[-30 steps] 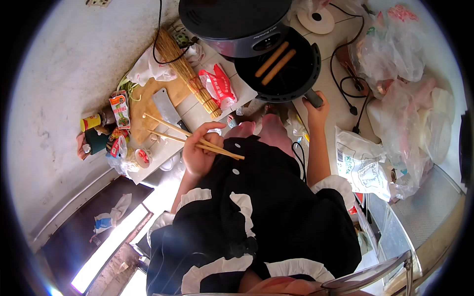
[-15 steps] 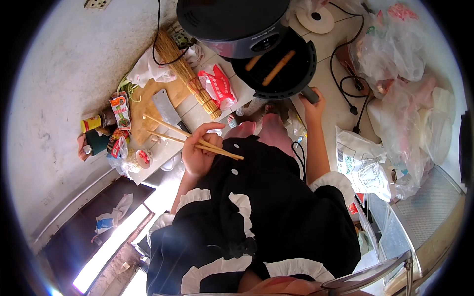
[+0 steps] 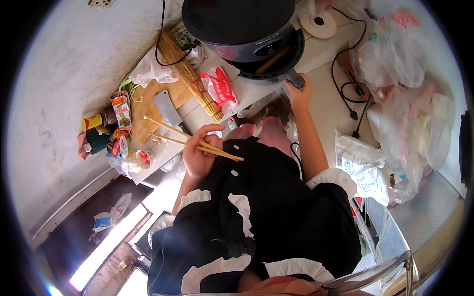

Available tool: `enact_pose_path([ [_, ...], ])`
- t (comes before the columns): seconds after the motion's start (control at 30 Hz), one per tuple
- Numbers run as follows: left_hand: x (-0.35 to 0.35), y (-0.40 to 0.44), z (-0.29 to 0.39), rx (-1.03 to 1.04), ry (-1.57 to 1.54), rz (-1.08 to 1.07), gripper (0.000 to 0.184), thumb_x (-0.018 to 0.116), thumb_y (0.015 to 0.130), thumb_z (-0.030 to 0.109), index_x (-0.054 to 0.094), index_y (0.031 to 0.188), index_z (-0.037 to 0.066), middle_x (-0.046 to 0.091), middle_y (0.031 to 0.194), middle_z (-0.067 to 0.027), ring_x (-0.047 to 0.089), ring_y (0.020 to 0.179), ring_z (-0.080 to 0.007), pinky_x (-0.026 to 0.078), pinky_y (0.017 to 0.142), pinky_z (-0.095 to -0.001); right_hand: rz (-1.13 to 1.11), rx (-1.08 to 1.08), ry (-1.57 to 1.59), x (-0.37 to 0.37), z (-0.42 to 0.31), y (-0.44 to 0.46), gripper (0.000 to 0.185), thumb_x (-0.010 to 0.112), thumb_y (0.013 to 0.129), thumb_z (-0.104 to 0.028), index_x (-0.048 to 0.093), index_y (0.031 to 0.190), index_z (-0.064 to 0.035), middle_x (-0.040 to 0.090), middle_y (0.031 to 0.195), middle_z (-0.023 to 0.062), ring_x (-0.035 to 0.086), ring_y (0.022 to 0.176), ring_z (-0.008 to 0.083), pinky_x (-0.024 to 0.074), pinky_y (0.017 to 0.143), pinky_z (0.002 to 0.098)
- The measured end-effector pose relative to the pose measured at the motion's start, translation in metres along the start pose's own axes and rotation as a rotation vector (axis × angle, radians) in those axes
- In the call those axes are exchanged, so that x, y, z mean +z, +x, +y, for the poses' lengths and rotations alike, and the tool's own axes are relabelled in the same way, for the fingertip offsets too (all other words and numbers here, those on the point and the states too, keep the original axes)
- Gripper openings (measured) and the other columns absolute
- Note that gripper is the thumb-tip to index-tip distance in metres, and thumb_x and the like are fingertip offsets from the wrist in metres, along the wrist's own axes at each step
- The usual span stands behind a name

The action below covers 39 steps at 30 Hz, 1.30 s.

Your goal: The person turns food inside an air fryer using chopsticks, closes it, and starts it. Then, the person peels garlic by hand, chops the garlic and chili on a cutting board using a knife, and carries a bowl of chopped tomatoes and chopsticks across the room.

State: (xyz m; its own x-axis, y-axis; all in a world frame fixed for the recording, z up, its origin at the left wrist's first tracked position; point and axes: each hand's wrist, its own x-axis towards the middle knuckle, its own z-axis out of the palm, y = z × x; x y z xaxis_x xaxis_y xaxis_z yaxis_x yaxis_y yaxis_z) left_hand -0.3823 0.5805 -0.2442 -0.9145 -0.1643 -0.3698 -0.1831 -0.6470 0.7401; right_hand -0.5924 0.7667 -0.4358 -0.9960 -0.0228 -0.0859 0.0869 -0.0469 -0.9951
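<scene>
My right hand [image 3: 300, 93] is closed around the handle [image 3: 295, 78] of the air fryer's basket [image 3: 296, 54]. The basket sits partly inside the black air fryer [image 3: 237, 24]. One brown stick-shaped piece of food [image 3: 273, 60] shows in it; the rest of the inside is hidden under the fryer's body. A pair of wooden chopsticks [image 3: 165, 123] is in my left hand [image 3: 198, 153], held in front of my black apron with the tips pointing left. Beyond those tips, a cleaver [image 3: 168, 109] lies on a round wooden board [image 3: 143, 113].
A straw brush [image 3: 185, 71] and a red-and-white bag [image 3: 218, 89] lie left of the fryer. Seasoning packets [image 3: 121, 112] and a yellow-labelled jar [image 3: 92, 122] stand by the wall. A black power cord [image 3: 340, 84] and plastic bags [image 3: 395, 59] are on the right.
My right hand has pushed the basket farther into the air fryer, up and to the left in view. Less of the food shows now. My left hand still holds the chopsticks in nearly the same place.
</scene>
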Motion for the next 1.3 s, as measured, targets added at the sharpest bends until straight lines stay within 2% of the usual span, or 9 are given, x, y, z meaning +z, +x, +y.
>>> enact_pose_path([
  [0.1, -0.002, 0.000, 0.001, 0.009, -0.006, 0.006, 0.054, 0.034, 0.093, 0.036, 0.048, 0.116, -0.011, 0.026, 0.053, 0.0025, 0.027, 0.049, -0.0105, 0.023, 0.052, -0.0270, -0.031, 0.036, -0.053, 0.017, 0.007, 0.010, 0.011, 0.069, 0.075, -0.002, 0.059, 0.079, -0.0014, 0.054, 0.071, -0.0037, 0.048, 0.068, 0.0057, 0.0388, 0.062, 0.0221],
  [0.2, -0.003, 0.001, 0.002, 0.018, -0.012, 0.009, 0.054, 0.034, 0.093, 0.036, 0.049, 0.116, -0.010, 0.027, 0.053, 0.0024, 0.027, 0.049, -0.0105, 0.023, 0.052, -0.0269, 0.050, -0.031, -0.002, 0.041, 0.006, 0.010, 0.015, 0.072, 0.073, -0.007, 0.059, 0.078, 0.0000, 0.053, 0.062, 0.0011, 0.048, 0.061, 0.0089, 0.0403, 0.056, 0.0275],
  [0.4, -0.007, 0.002, 0.004, 0.042, -0.024, -0.005, 0.055, 0.034, 0.094, 0.037, 0.048, 0.117, -0.011, 0.027, 0.053, 0.0029, 0.027, 0.049, -0.0102, 0.023, 0.051, -0.0268, 0.120, -0.027, -0.143, 0.068, -0.002, 0.012, 0.017, 0.071, 0.073, -0.009, 0.060, 0.079, 0.0027, 0.057, 0.061, 0.0107, 0.051, 0.057, 0.0147, 0.0432, 0.057, 0.0317],
  [0.6, -0.011, -0.001, -0.005, 0.010, -0.047, -0.027, 0.058, 0.033, 0.093, 0.038, 0.049, 0.118, -0.012, 0.026, 0.053, 0.0034, 0.027, 0.048, -0.0095, 0.023, 0.051, -0.0256, 0.233, -0.026, -0.211, 0.080, -0.003, 0.007, 0.018, 0.070, 0.071, -0.011, 0.061, 0.080, 0.0017, 0.060, 0.063, 0.0121, 0.059, 0.060, 0.0220, 0.0459, 0.061, 0.0361],
  [0.7, -0.006, -0.002, -0.007, -0.006, -0.034, -0.038, 0.058, 0.033, 0.092, 0.037, 0.049, 0.117, -0.012, 0.026, 0.052, 0.0033, 0.027, 0.048, -0.0092, 0.023, 0.050, -0.0249, 0.137, 0.038, -0.308, 0.072, -0.009, 0.009, 0.023, 0.073, 0.070, -0.017, 0.062, 0.080, 0.0002, 0.061, 0.065, 0.0115, 0.061, 0.062, 0.0240, 0.0469, 0.063, 0.0367],
  [0.9, -0.003, -0.006, -0.008, -0.002, -0.006, -0.039, 0.057, 0.032, 0.092, 0.036, 0.050, 0.116, -0.012, 0.027, 0.053, 0.0033, 0.027, 0.048, -0.0091, 0.024, 0.050, -0.0243, -0.224, 0.166, -0.135, 0.043, -0.040, 0.018, 0.054, 0.073, 0.074, -0.049, 0.063, 0.081, 0.0034, 0.063, 0.069, 0.0146, 0.061, 0.070, 0.0213, 0.0465, 0.066, 0.0351],
  [1.0, 0.000, -0.006, -0.013, -0.015, -0.016, -0.029, 0.056, 0.033, 0.091, 0.035, 0.050, 0.116, -0.012, 0.027, 0.053, 0.0036, 0.026, 0.048, -0.0091, 0.023, 0.050, -0.0241, -0.284, 0.259, -0.163, 0.037, -0.048, 0.028, 0.073, 0.064, 0.075, -0.066, 0.064, 0.080, 0.0070, 0.063, 0.071, 0.0162, 0.061, 0.074, 0.0213, 0.0466, 0.068, 0.0344],
  [1.1, 0.008, -0.007, -0.016, 0.002, -0.041, -0.040, 0.056, 0.033, 0.091, 0.035, 0.050, 0.116, -0.012, 0.026, 0.053, 0.0037, 0.026, 0.049, -0.0091, 0.023, 0.049, -0.0242, -0.277, 0.365, -0.301, 0.040, -0.053, 0.037, 0.080, 0.060, 0.073, -0.073, 0.065, 0.075, 0.0071, 0.062, 0.069, 0.0144, 0.060, 0.072, 0.0222, 0.0465, 0.069, 0.0338],
  [1.3, 0.014, -0.013, -0.025, 0.048, -0.057, -0.035, 0.056, 0.034, 0.091, 0.035, 0.051, 0.115, -0.012, 0.026, 0.053, 0.0038, 0.026, 0.048, -0.0090, 0.023, 0.049, -0.0244, -0.273, 0.340, -0.363, 0.040, -0.052, 0.044, 0.081, 0.061, 0.070, -0.076, 0.062, 0.066, 0.0048, 0.059, 0.066, 0.0116, 0.055, 0.065, 0.0206, 0.0444, 0.063, 0.0336],
])
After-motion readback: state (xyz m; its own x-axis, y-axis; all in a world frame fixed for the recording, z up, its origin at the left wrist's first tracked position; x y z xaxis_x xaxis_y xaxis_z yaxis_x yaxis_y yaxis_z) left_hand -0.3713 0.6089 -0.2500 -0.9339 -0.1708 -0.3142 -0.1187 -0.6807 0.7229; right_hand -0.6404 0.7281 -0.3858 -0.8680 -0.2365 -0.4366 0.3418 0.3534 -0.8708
